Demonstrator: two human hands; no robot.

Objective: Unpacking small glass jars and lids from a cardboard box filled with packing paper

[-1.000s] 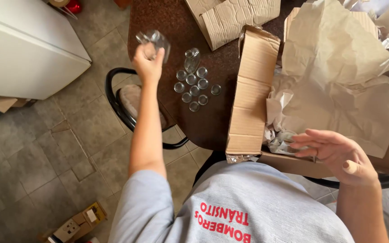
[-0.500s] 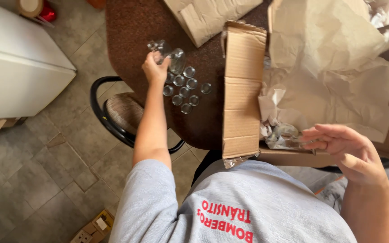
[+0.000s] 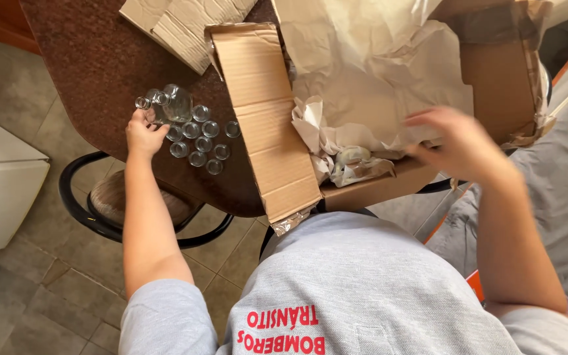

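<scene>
- We look down from head height over a dark brown worktop (image 3: pixel 100 59), with a grey shirt filling the near edge of the view.
- Our left hand (image 3: pixel 142 135) reaches to the left part of the worktop, where its fingers (image 3: pixel 159 128) are closed around small clear glass jars (image 3: pixel 165 104), held at the far-left edge of a group.
- That group, a cluster of small clear jars (image 3: pixel 198 141), stands upright on the worktop just to the right of the hand, mouths up, packed close together.
- Our right hand (image 3: pixel 458 144) hovers over an open cardboard box (image 3: pixel 264 118) on the right; it is blurred, its fingers look loosely spread, and it holds nothing that we can see.
- Inside the box lies crumpled brown packing paper (image 3: pixel 369 72), and a few more jars in paper (image 3: pixel 353 161) show near the box's near wall.
- A flattened cardboard piece (image 3: pixel 179 26) lies at the far side of the worktop.
- A black-framed chair (image 3: pixel 100 210) stands below the worktop on the left, over a tiled floor (image 3: pixel 21 296).
- We judge the jars light, stiff, smooth and breakable, so they could slip or chip against each other; holding each around its body, or pinching at the rim, seems the surest grip.
</scene>
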